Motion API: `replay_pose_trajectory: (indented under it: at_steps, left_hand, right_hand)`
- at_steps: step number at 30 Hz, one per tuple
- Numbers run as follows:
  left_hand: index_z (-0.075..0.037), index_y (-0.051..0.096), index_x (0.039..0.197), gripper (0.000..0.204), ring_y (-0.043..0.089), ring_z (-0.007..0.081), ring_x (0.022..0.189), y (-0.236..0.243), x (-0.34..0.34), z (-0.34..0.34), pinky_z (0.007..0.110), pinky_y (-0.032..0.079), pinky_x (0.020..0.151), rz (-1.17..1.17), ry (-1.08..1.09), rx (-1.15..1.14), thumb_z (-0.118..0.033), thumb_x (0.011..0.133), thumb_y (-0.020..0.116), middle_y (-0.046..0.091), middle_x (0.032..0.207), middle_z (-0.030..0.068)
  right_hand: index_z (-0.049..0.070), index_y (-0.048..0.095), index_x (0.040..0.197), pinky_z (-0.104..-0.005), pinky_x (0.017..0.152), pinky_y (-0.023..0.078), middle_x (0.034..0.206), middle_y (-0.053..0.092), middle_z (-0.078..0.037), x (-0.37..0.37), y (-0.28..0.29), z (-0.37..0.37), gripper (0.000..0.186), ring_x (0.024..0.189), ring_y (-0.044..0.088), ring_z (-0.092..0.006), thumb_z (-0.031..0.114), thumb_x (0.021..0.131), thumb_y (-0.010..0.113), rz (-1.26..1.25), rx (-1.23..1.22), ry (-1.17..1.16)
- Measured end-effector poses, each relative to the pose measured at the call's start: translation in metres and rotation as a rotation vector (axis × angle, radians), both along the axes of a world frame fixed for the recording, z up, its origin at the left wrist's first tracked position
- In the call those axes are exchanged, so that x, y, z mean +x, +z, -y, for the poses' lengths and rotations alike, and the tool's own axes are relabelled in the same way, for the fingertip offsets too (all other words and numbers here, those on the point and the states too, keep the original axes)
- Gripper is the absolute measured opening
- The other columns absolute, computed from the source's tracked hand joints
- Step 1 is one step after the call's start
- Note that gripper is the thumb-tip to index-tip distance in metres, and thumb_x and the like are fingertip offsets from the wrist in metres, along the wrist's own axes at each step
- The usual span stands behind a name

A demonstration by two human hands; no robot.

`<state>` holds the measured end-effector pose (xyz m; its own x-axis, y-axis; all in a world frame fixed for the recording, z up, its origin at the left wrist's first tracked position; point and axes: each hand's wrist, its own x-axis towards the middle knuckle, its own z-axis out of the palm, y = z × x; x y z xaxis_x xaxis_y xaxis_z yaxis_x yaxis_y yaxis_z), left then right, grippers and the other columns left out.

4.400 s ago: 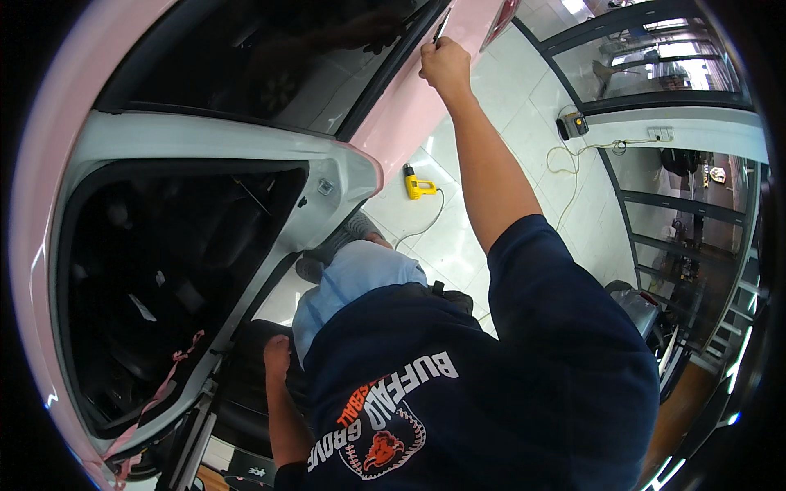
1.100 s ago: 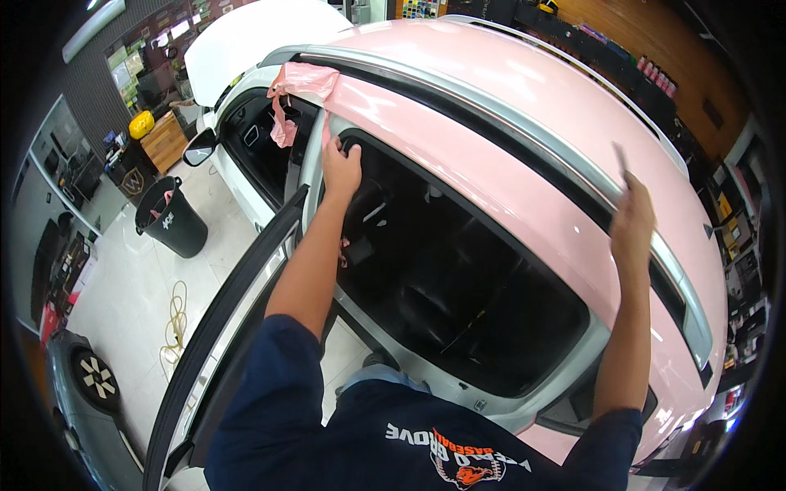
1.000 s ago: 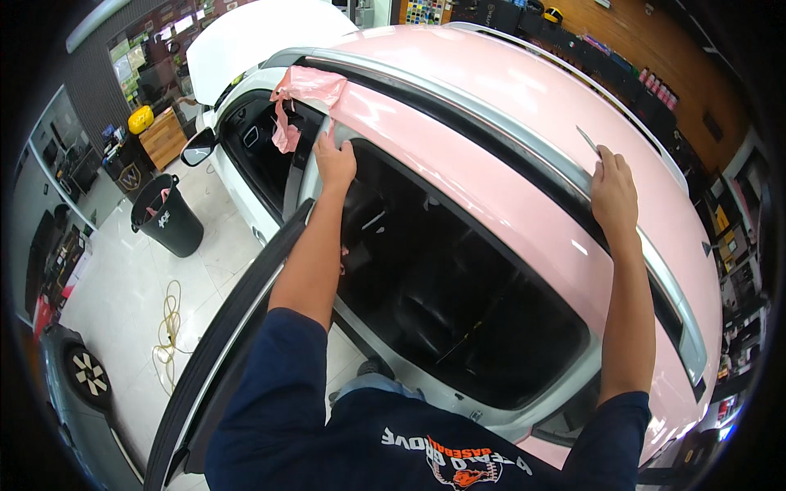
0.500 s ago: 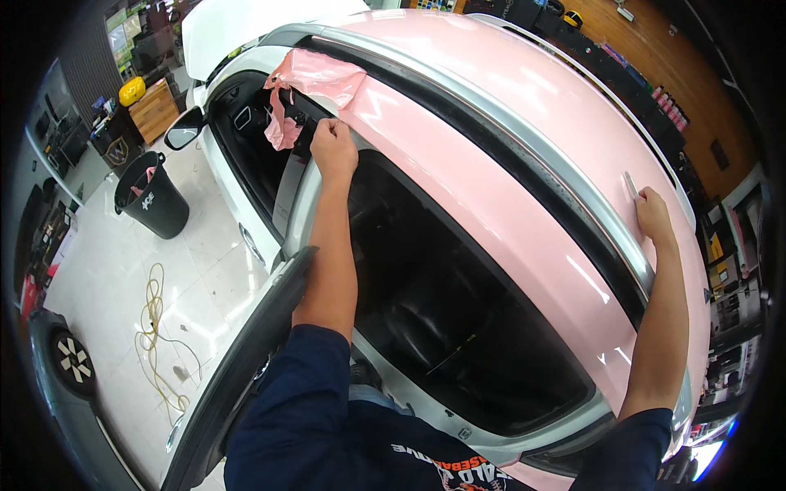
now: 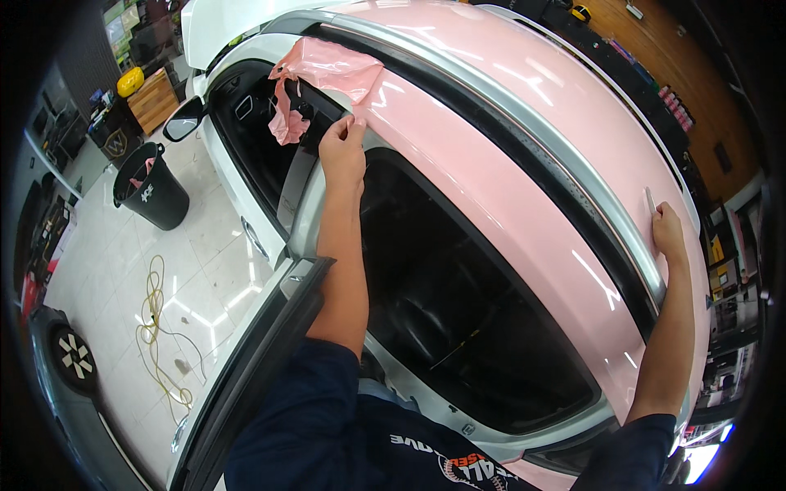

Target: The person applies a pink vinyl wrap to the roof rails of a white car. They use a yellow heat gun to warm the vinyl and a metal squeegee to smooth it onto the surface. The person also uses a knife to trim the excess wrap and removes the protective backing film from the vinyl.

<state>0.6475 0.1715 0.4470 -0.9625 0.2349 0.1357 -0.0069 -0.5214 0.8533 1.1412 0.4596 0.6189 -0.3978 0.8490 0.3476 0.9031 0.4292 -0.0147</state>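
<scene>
Head view, looking down: left hand has thumb and forefinger pinched shut on the lower edge of the glossy pink vinyl film, at the point where the film leaves the roof edge above the door opening. Forward of that pinch the film hangs loose and crumpled as a wrinkled pink flap over the windscreen pillar. Right hand rests well apart on the roof near the rear, fingers curled around a thin pale blade-like tool that points up against the grey roof rail; the grip is closed, but contact of the tool tip with the film cannot be confirmed. Film lies smooth along the roof side between the two hands. White car body stands with its door open below the left forearm. Tiled floor carries a black round bin and a coiled yellow cable.
</scene>
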Motion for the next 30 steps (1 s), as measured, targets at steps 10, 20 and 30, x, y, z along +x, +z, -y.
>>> replay_pose_trajectory:
  at_steps: [10, 20, 30]
  left_hand:
    - [0.004, 0.062, 0.086, 0.02, 0.049, 0.01, 0.066, -0.008, -0.019, -0.006, 0.027, 0.041, 0.062, -0.198, 0.213, -0.266, -0.016, 0.087, 0.064, 0.057, 0.073, 0.0023]
    - [0.004, 0.06, 0.09, 0.024, 0.057, 0.0128, 0.071, -0.014, -0.005, -0.008, 0.027, 0.046, 0.065, -0.142, 0.251, -0.127, -0.02, 0.091, 0.061, 0.063, 0.082, 0.0075]
    - [0.004, 0.06, 0.091, 0.02, 0.057, 0.0122, 0.067, -0.006, -0.014, -0.008, 0.027, 0.046, 0.06, -0.13, 0.18, -0.192, -0.016, 0.09, 0.062, 0.062, 0.079, 0.0065]
  right_hand:
    - [-0.004, 0.057, 0.098, -0.0466, 0.08, 0.047, 0.093, 0.062, -0.031, 0.0, -0.001, -0.008, 0.021, 0.089, 0.061, -0.0453, 0.013, 0.09, 0.048, -0.009, 0.052, 0.101]
    - [-0.004, 0.057, 0.098, -0.0474, 0.079, 0.047, 0.091, 0.063, -0.03, -0.003, -0.001, 0.001, 0.021, 0.089, 0.062, -0.0447, 0.011, 0.089, 0.047, -0.01, 0.028, 0.029]
    - [-0.005, 0.057, 0.1, -0.0492, 0.082, 0.047, 0.093, 0.063, -0.031, -0.011, -0.001, -0.003, 0.021, 0.092, 0.061, -0.0465, 0.011, 0.089, 0.048, 0.026, 0.043, 0.032]
